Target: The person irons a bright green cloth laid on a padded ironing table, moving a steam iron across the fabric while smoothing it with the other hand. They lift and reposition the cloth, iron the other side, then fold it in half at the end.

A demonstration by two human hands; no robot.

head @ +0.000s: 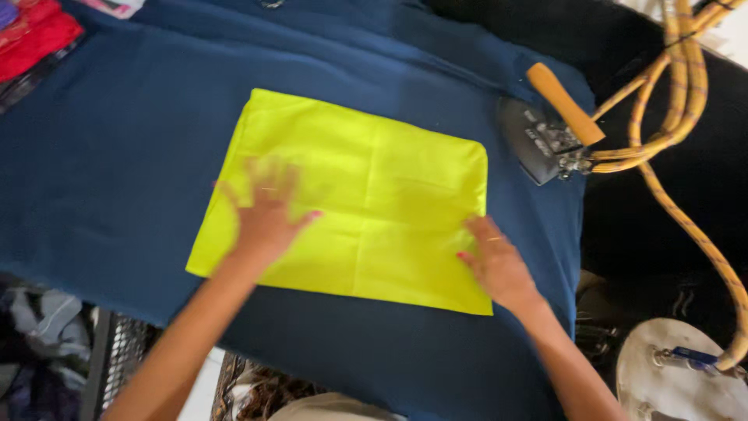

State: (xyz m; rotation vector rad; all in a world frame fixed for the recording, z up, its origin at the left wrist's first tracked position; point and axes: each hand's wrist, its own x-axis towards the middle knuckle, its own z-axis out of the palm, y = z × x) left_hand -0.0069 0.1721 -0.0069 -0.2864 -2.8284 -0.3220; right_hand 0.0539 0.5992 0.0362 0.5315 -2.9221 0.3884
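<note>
Left hand (pixel 265 210) flat, fingers spread, blurred, pressing yellow cloth (pixel 366 195); right hand (pixel 495 261) flat on cloth's corner, grasping nothing. Blue padded table (pixel 117 140); iron (pixel 545 129) with yellow cord (pixel 678 86) beside.

Your left hand (pixel 265 214) lies flat, fingers spread, on the folded yellow cloth (pixel 366 195); your right hand (pixel 495 261) presses its lower right edge. The iron (pixel 545 129) rests beside it on the blue cover (pixel 117 156).

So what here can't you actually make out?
- Left hand: fingers motion-blurred, head view.
- Red fabric: cut off by the top-left edge.
- Iron: its soleplate is hidden, facing down on the blue cloth.
- Yellow cord: its ends run out of frame.
</note>
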